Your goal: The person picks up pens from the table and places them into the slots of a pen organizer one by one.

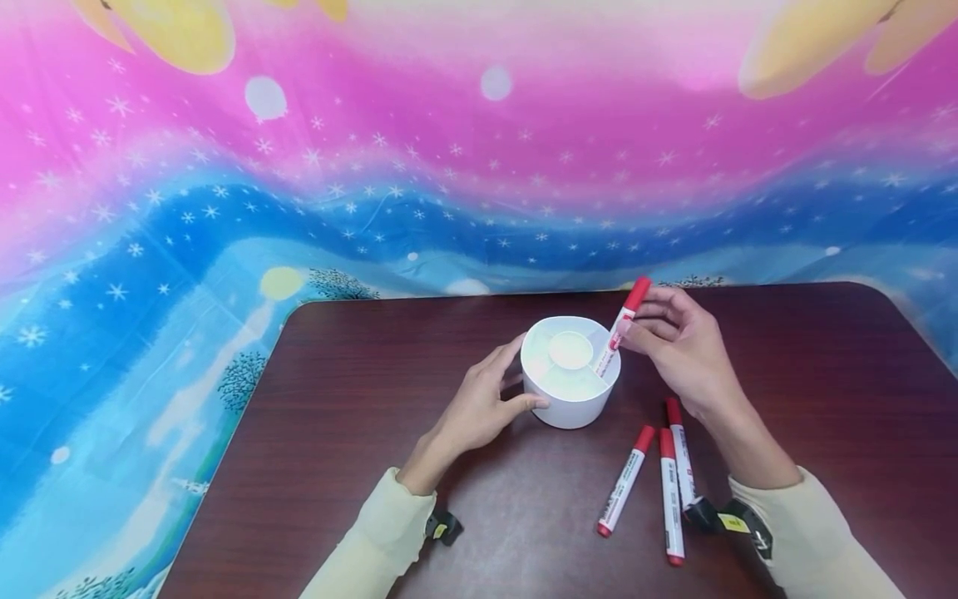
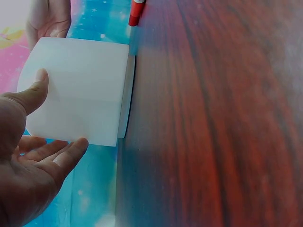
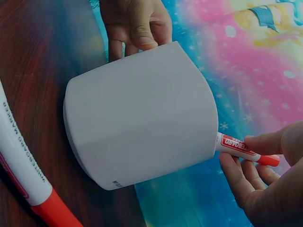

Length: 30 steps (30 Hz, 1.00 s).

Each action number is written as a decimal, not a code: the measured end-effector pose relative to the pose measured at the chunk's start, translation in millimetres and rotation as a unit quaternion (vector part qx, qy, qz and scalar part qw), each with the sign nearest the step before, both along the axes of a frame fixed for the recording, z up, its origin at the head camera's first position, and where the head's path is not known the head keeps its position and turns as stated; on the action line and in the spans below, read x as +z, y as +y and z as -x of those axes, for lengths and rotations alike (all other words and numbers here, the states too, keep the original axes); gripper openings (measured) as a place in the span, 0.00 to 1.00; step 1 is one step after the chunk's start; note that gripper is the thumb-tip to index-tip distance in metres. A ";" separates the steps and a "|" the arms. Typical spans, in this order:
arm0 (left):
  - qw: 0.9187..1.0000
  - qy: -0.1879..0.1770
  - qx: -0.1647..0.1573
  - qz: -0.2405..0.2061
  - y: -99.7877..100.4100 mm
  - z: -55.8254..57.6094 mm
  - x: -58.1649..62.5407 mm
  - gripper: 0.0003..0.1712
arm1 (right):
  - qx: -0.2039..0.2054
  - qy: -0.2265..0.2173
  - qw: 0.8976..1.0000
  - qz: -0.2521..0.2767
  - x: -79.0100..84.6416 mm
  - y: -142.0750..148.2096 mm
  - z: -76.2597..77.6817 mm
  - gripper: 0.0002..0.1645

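Note:
A round white pen holder (image 1: 572,408) with divided compartments and a raised round centre stands on the table. My left hand (image 1: 482,399) grips its left side, thumb on the front wall and fingers round the back; the left wrist view shows the holder's wall (image 2: 80,90) between thumb and fingers. Between thumb and fingers my right hand (image 1: 684,345) pinches a red-capped whiteboard marker (image 1: 631,306). The marker leans, red cap up, with its lower end inside the holder's right compartment. In the right wrist view the marker (image 3: 234,145) sticks out past the holder's rim.
Three more red-capped markers lie on the dark wooden table (image 1: 337,433), in front of the holder: a left one (image 1: 625,481), a middle one (image 1: 671,499) and one partly under the right wrist's camera (image 1: 679,441). A colourful cloth (image 1: 419,166) hangs behind the table.

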<state>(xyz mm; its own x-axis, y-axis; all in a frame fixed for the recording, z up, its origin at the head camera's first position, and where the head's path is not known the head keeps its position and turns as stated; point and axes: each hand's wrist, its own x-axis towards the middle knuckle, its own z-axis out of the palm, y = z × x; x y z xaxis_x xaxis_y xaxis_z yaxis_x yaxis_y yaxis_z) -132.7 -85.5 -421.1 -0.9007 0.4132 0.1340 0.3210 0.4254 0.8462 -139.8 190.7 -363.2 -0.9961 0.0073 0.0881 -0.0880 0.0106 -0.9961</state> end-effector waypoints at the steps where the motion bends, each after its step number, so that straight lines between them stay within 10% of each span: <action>1: 1.000 0.000 0.000 0.000 0.0 0.0 0.0 0.55 | 0.000 -0.001 1.000 0.003 -0.6 -0.3 0.3 0.26; 30: 1.000 0.004 0.003 0.006 0.2 -1.2 0.9 0.55 | -0.018 0.003 0.993 -0.113 7.0 6.3 -3.9 0.25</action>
